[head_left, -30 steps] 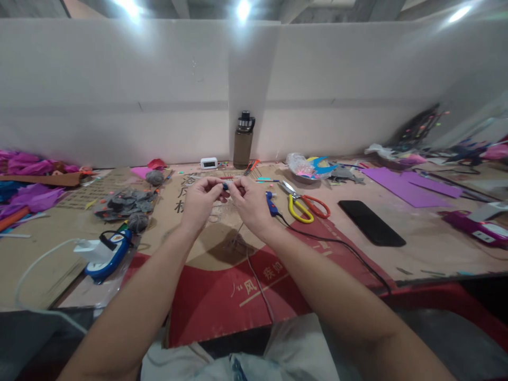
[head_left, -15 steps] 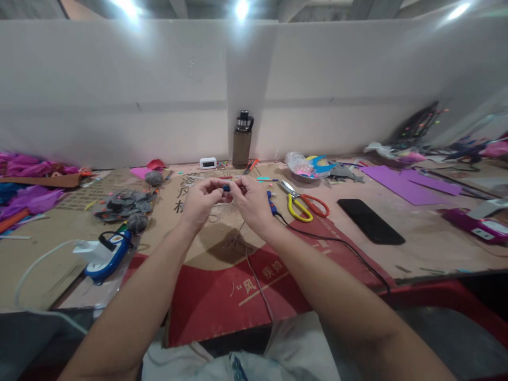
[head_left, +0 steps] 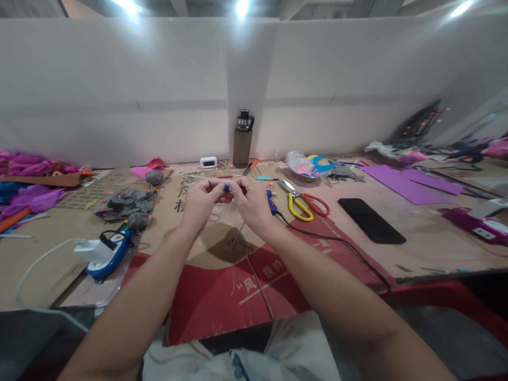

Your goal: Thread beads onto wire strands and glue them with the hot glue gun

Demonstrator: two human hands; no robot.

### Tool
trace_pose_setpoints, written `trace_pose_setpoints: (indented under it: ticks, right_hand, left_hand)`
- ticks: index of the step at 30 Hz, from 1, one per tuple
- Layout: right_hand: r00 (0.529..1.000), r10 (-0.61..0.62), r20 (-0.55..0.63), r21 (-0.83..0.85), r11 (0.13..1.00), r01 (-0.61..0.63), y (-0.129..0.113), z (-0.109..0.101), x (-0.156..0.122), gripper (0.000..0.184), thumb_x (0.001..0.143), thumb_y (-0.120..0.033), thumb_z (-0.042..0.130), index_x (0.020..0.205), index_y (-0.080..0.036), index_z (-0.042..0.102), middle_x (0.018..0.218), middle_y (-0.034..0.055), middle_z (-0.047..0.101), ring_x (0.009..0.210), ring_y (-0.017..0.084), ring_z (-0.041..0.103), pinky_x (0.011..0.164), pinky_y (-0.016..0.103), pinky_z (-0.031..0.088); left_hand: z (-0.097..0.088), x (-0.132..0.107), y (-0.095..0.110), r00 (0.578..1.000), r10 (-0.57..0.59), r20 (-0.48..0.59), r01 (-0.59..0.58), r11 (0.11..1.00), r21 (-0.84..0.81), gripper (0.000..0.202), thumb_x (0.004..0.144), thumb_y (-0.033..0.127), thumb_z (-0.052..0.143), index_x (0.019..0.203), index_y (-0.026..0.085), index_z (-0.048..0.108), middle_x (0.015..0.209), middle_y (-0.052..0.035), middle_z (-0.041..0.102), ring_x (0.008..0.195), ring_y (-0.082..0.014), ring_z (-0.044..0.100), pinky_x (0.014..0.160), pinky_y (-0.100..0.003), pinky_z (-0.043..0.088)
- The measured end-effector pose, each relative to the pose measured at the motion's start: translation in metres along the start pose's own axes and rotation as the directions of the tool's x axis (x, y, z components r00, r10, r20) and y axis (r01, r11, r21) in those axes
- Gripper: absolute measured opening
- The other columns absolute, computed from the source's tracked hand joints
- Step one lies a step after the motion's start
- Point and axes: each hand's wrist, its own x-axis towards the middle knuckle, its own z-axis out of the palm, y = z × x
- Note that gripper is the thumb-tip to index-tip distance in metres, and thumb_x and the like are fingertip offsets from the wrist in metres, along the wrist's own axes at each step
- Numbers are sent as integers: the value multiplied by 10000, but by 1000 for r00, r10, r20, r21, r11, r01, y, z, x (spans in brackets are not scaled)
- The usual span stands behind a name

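Both hands meet above the cardboard sheet (head_left: 222, 286), fingertips close together. My left hand (head_left: 204, 200) pinches a small dark blue piece (head_left: 226, 188), too small to name in kind. From the other side, my right hand (head_left: 251, 201) grips the same piece between thumb and fingers. A thin pale cord (head_left: 254, 275) runs from below the hands over the cardboard toward my lap. Just right of my right hand lies a blue tool with a black cable (head_left: 272, 202), partly covered by that hand. Scissors (head_left: 299, 201) with one yellow and one red handle lie beyond it.
A water bottle (head_left: 242, 140) and a small white clock-like device (head_left: 208, 162) stand by the wall. At right are a black phone (head_left: 371, 220), purple sheets (head_left: 415, 185) and a bowl (head_left: 304, 177) of scraps. A blue power strip (head_left: 109, 259), grey yarn balls (head_left: 137, 222) and purple paper (head_left: 39, 201) lie left.
Hardly anything differs. My fingers have shifted slightly around the small blue piece, and a little more of it shows now.
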Motion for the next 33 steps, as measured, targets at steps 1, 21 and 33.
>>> trace_pose_setpoints:
  ticks: [1,21,33]
  right_hand:
    - [1000,3,5,0,1000,-3,0,0,0,286,890,-392,433,713,-188,527,699,1,559,664,123,485,636,260,350]
    - [999,34,-30,-13,999,-34,-2,8,-2,233,853,-321,487,662,-188,506,652,-19,540,602,102,449,605,253,328]
    - [1000,10,-25,-32,999,-11,-3,7,-2,257,877,-342,452,673,-191,494,664,-13,545,626,109,465,618,257,331]
  left_hand:
    - [1,-1,0,1000,5,-12,-5,1000,8,225,695,317,686,781,112,650,717,-59,668,590,-125,626,636,-286,542]
    - [6,0,-13,975,171,-140,-156,981,117,128,743,278,612,736,151,628,593,5,583,462,-70,471,454,-203,382]
    - [9,-3,-10,987,102,-127,-101,995,19,130,745,272,599,685,157,592,584,5,569,461,-71,457,452,-207,362]
